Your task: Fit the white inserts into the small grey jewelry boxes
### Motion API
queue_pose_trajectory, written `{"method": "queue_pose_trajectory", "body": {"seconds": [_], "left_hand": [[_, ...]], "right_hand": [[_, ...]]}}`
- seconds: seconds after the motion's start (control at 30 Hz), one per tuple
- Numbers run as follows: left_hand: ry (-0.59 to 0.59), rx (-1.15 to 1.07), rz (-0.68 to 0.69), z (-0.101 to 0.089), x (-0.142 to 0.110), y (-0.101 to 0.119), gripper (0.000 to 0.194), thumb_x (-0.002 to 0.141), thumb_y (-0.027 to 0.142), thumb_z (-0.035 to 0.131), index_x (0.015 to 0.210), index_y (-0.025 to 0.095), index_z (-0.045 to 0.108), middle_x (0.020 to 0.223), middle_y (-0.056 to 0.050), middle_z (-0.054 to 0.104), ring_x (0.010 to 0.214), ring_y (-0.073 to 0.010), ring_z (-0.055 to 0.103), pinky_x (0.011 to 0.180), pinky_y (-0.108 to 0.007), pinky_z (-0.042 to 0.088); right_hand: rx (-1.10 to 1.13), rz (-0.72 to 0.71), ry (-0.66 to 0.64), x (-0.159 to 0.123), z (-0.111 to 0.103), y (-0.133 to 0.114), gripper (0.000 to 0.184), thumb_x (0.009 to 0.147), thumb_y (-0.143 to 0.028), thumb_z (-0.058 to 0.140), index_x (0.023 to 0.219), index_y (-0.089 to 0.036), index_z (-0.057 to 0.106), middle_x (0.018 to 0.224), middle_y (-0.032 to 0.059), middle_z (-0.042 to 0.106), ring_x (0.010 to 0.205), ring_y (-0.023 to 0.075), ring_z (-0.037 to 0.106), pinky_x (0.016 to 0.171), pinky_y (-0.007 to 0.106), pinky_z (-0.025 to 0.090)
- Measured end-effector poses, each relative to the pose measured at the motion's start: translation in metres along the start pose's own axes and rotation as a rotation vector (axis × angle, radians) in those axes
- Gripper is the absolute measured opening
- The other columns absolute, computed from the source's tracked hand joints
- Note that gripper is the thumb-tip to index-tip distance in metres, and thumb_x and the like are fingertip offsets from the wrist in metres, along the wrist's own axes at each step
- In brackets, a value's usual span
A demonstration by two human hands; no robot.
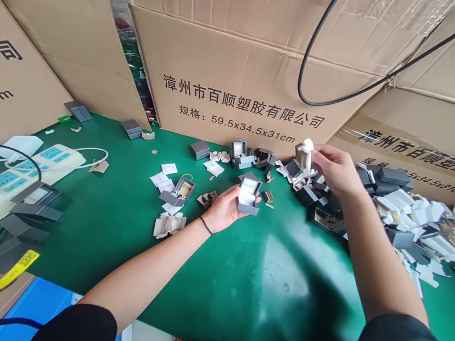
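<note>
Green cloth covers the table, and big brown cardboard boxes stand like a wall along its far side. Left hand is curled around a small grey box, holding it just above the cloth. This grey box is open, with a white lining showing inside. Right hand is up a bit higher, right of the grey box, pinching a white insert in its fingers.

Just beyond the grey box sits another open box with something pale inside. Left of the grey box lies an open box with a yellow piece in it. Right of the grey box is a big pile of grey and white boxes, under the right arm.

Near the table's left edge, far from the grey box, lies a cream power strip. Bare green cloth stretches from the grey box toward the person.
</note>
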State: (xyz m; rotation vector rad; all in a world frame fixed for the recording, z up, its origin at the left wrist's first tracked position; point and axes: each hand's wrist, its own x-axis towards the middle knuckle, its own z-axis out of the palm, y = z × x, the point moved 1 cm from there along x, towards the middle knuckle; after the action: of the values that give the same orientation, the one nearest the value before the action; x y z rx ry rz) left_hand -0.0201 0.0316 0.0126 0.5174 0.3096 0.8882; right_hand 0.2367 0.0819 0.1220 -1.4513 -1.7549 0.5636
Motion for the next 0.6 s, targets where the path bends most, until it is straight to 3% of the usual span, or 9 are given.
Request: {"method": "queue_pose_trajectory", "body": {"seconds": [0.13, 0.2, 0.27, 0.33, 0.4, 0.5, 0.6], "left_hand": [[0.071, 0.019, 0.063, 0.001, 0.003, 0.0, 0.036, 0.09, 0.03, 0.047, 0.124, 0.016, 0.052, 0.113, -0.011, 0.064, 0.101, -0.0221, 0.064, 0.085, -0.036, 0.052], [0.083, 0.05, 0.033, 0.002, 0.005, 0.0, 0.037, 0.091, 0.031, 0.046, 0.123, 0.015, 0.052, 0.114, -0.011, 0.064, 0.102, -0.0222, 0.064, 0.088, -0.037, 0.051], [0.076, 0.082, -0.002, 0.003, 0.007, -0.001, 0.037, 0.09, 0.03, 0.047, 0.124, 0.016, 0.052, 0.116, -0.011, 0.063, 0.104, -0.023, 0.063, 0.089, -0.038, 0.05], [0.055, 0.113, -0.025, 0.004, 0.008, -0.002, 0.036, 0.09, 0.029, 0.047, 0.123, 0.017, 0.052, 0.118, -0.011, 0.062, 0.105, -0.0239, 0.062, 0.088, -0.039, 0.05], [0.042, 0.14, -0.037, 0.005, 0.008, -0.003, 0.035, 0.089, 0.029, 0.048, 0.121, 0.016, 0.053, 0.117, -0.011, 0.062, 0.105, -0.0245, 0.062, 0.086, -0.038, 0.051], [0.051, 0.181, -0.047, 0.009, 0.008, -0.004, 0.033, 0.089, 0.029, 0.049, 0.119, 0.016, 0.054, 0.115, -0.011, 0.063, 0.103, -0.0246, 0.063, 0.083, -0.037, 0.052], [0.078, 0.25, -0.051, 0.013, 0.007, -0.007, 0.036, 0.088, 0.034, 0.049, 0.118, 0.015, 0.054, 0.111, -0.012, 0.065, 0.097, -0.0243, 0.065, 0.078, -0.036, 0.053]], "right_hand": [[0.137, 0.077, -0.696, -0.04, 0.001, 0.0, 0.046, 0.079, -0.056, 0.055, 0.096, -0.015, 0.067, 0.088, 0.0079, 0.068, 0.073, 0.0166, 0.06, 0.066, 0.031, 0.048], [0.088, 0.046, -0.841, -0.053, 0.008, 0.012, 0.046, 0.079, -0.057, 0.054, 0.096, -0.016, 0.068, 0.091, 0.0073, 0.068, 0.078, 0.0173, 0.061, 0.07, 0.031, 0.049], [0.028, -0.026, -0.761, -0.061, 0.014, 0.024, 0.045, 0.079, -0.057, 0.053, 0.1, -0.019, 0.067, 0.103, 0.0071, 0.065, 0.09, 0.0186, 0.061, 0.077, 0.031, 0.049], [-0.051, -0.076, -0.548, -0.067, 0.015, 0.03, 0.045, 0.081, -0.058, 0.05, 0.103, -0.021, 0.065, 0.113, 0.0072, 0.061, 0.097, 0.0195, 0.059, 0.079, 0.031, 0.048], [-0.173, -0.067, -0.384, -0.077, 0.013, 0.03, 0.045, 0.085, -0.058, 0.043, 0.102, -0.02, 0.062, 0.107, 0.0083, 0.062, 0.091, 0.0199, 0.059, 0.075, 0.032, 0.048], [-0.368, -0.042, -0.396, -0.098, 0.014, 0.024, 0.046, 0.085, -0.06, 0.04, 0.096, -0.019, 0.057, 0.092, 0.0083, 0.063, 0.076, 0.0198, 0.058, 0.065, 0.032, 0.046], [-0.517, -0.119, -0.466, -0.118, 0.029, 0.021, 0.047, 0.082, -0.063, 0.045, 0.094, -0.019, 0.053, 0.093, 0.0096, 0.06, 0.076, 0.0221, 0.056, 0.063, 0.033, 0.044]]}}
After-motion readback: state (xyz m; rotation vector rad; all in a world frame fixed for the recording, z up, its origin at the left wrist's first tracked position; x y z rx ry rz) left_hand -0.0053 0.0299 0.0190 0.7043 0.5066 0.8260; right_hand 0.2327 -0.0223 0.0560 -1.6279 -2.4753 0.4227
